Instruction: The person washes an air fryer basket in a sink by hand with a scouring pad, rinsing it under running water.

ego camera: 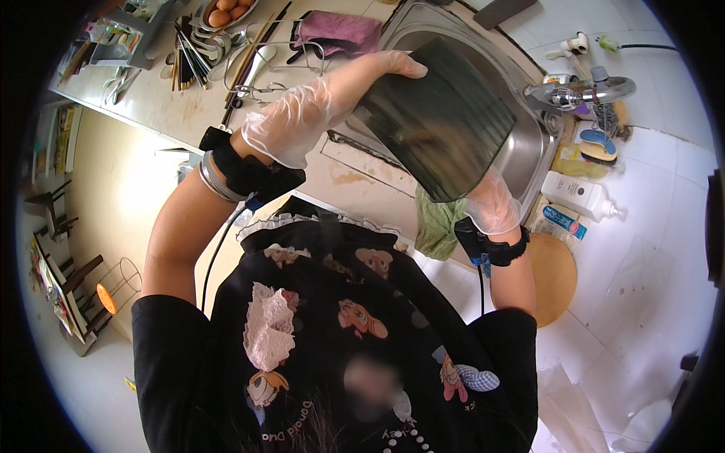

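Both my hands wear thin clear plastic gloves and hold a dark, see-through ribbed panel (442,122) over the stainless steel sink (524,164). My left hand (399,65) grips its upper left edge, with the thumb on the near face. At the panel's lower right edge is my right hand (490,195), its fingers partly hidden behind the panel. The panel is tilted and covers much of the basin. A green cloth (436,223) hangs at the counter's front edge, just below the panel.
A chrome faucet (572,93) stands right of the sink, with a scrub brush (597,147) and a white pump bottle (578,192) nearby. On the left counter are a wire rack (272,88), chopsticks, spoons, a purple cloth (340,34) and a bowl of eggs (221,17). A round wooden board (552,280) lies at right.
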Demonstrator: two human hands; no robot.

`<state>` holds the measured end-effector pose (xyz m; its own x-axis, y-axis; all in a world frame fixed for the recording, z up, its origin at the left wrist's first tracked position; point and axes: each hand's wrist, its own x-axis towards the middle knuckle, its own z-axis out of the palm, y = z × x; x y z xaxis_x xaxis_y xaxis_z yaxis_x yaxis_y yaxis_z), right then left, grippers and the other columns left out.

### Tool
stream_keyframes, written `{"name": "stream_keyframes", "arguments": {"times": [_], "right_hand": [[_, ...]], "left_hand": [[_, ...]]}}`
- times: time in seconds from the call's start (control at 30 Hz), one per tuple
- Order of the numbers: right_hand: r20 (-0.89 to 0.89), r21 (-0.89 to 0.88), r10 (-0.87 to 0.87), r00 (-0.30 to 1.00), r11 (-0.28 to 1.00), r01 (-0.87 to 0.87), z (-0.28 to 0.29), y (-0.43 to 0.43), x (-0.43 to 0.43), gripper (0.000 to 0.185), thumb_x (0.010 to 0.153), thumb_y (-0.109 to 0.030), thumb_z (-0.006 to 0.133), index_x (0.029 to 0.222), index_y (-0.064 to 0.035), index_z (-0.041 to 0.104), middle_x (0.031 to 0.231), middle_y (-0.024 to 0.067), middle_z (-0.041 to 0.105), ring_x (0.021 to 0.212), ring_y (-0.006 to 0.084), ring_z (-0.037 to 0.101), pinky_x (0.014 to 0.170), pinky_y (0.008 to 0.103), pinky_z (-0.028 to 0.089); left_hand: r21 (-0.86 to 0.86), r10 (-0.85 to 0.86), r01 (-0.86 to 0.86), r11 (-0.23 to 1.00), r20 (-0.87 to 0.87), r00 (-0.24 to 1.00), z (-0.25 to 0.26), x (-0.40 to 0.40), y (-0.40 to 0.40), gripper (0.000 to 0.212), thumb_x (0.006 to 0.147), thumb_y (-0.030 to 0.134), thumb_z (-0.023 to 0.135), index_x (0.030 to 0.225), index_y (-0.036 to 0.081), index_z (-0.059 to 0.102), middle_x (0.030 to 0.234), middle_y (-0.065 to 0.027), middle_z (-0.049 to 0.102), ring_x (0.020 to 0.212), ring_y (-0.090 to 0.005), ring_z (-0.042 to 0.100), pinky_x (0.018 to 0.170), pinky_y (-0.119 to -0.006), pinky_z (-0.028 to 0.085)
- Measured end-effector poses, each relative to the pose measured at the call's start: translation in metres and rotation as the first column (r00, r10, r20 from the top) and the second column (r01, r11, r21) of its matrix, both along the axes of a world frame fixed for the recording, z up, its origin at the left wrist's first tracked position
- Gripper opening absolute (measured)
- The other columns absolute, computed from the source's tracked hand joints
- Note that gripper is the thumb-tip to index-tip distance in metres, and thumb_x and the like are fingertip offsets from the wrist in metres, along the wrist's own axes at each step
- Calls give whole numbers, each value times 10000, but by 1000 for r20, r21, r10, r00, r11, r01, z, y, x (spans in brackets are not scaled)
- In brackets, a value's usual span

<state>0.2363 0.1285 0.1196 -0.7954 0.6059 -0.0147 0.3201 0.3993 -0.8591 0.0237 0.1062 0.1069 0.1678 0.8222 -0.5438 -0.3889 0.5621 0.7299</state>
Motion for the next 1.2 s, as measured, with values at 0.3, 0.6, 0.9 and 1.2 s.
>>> {"name": "stream_keyframes", "arguments": {"times": [0.3, 0.6, 0.9, 1.2], "right_hand": [[-211, -545, -189, 959, 837, 46, 0, 3, 27, 311, 769, -92, 615, 1057, 22, 600, 998, 63, 632, 916, 132, 558, 814, 260, 439], [224, -428, -158, 962, 871, 243, 11, 13, 30, 242, 737, -38, 608, 970, 28, 620, 844, 38, 629, 778, 96, 571, 704, 218, 443], [-350, -595, -534, 769, 761, 258, 3, 13, 45, 141, 800, 27, 623, 940, 25, 610, 912, 68, 620, 778, 131, 608, 706, 236, 490], [-516, -606, -683, 517, 718, 343, 15, 21, 55, 159, 821, 43, 587, 979, 33, 595, 1036, 118, 588, 931, 206, 593, 830, 340, 525]], "left_hand": [[19, 86, -88, 996, 107, 991, 9, -2, 11, 296, 817, 286, 583, 974, 36, 611, 859, -69, 645, 740, -159, 635, 703, -274, 521], [50, 220, -225, 973, 84, 972, -13, -8, 10, 370, 804, 353, 573, 1004, 44, 612, 862, -46, 645, 690, -115, 609, 582, -214, 470], [-128, 366, -343, 930, 329, 870, -19, -29, 5, 342, 805, 304, 586, 1021, 39, 572, 940, -79, 628, 836, -198, 620, 759, -340, 512], [-131, 360, -342, 931, 492, 793, -20, -34, -7, 422, 753, 260, 651, 1084, 13, 565, 1039, -129, 620, 964, -275, 581, 932, -417, 427]]}}
